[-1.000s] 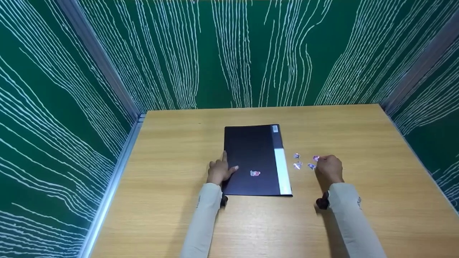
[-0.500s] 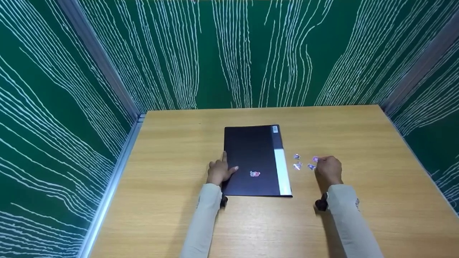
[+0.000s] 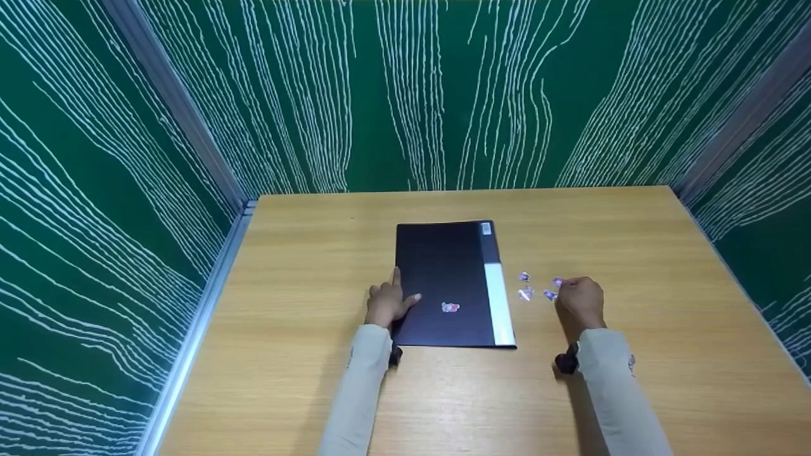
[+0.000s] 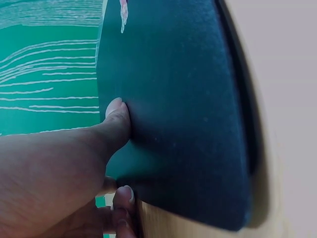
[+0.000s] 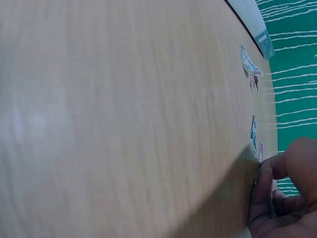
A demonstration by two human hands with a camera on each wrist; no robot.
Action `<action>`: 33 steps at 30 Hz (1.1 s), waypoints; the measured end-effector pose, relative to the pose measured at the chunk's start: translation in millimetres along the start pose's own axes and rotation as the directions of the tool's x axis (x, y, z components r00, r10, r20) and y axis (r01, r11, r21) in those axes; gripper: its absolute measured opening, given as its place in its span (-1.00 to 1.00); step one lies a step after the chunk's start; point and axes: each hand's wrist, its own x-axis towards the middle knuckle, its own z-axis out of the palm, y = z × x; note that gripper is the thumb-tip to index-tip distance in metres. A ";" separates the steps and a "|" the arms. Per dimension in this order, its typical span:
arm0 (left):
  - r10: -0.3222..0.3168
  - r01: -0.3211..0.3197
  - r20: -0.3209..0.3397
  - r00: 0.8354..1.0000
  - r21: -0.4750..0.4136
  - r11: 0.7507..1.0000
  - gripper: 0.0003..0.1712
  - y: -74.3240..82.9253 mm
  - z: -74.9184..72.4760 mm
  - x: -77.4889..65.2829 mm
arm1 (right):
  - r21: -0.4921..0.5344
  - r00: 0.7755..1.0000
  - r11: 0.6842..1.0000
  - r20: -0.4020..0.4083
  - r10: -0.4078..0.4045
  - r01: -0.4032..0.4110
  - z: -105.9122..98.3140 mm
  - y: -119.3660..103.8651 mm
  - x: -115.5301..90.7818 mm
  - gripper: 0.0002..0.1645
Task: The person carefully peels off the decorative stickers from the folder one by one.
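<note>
A dark folder (image 3: 440, 266) lies on the wooden table, a pale strip down its right side. The left hand (image 3: 385, 304) rests at its left edge; its thumb (image 4: 117, 111) presses on the cover while the other fingers lie beside the edge. On the cover is a small red-and-white sticker (image 3: 450, 307). To the folder's right, the right hand (image 3: 581, 301) pinches a small purple sticker (image 3: 557, 281) between thumb and index finger, close to the tabletop. Its fingertips partly hide that sticker in the right wrist view.
Beside the folder lie a small sticker (image 3: 524, 276), a whitish sticker (image 3: 526, 294) and a bluish sticker (image 3: 550, 295). Green walls (image 3: 405, 95) with white wavy lines enclose the table (image 3: 304, 266) at the back and sides.
The right hand stays at the purple sticker, with only a slight shift of the hand and forearm. The left hand and the folder keep their places.
</note>
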 end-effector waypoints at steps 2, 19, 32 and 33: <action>-0.003 0.003 0.020 1.000 0.009 1.000 0.01 0.1 0.0 0.9 | 0.032 1.000 0.999 0.005 0.025 -0.025 0.3 -0.5 -2.0 -0.65; -0.003 0.003 0.007 1.000 -0.014 1.000 0.01 -0.6 -2.3 -2.2 | 0.042 0.998 0.998 -0.029 -0.046 0.048 -4.1 -2.7 -11.0 -0.52; 0.002 -0.002 0.007 1.000 -0.017 1.000 0.01 0.0 -1.1 -1.0 | 0.083 0.996 0.995 -0.069 -0.053 0.059 0.6 -7.8 -15.1 -0.54; 0.002 -0.002 0.006 1.000 -0.016 1.000 0.01 -0.2 -0.6 -0.9 | 0.084 0.996 0.995 -0.070 -0.054 0.060 2.0 -8.1 -15.5 -0.53</action>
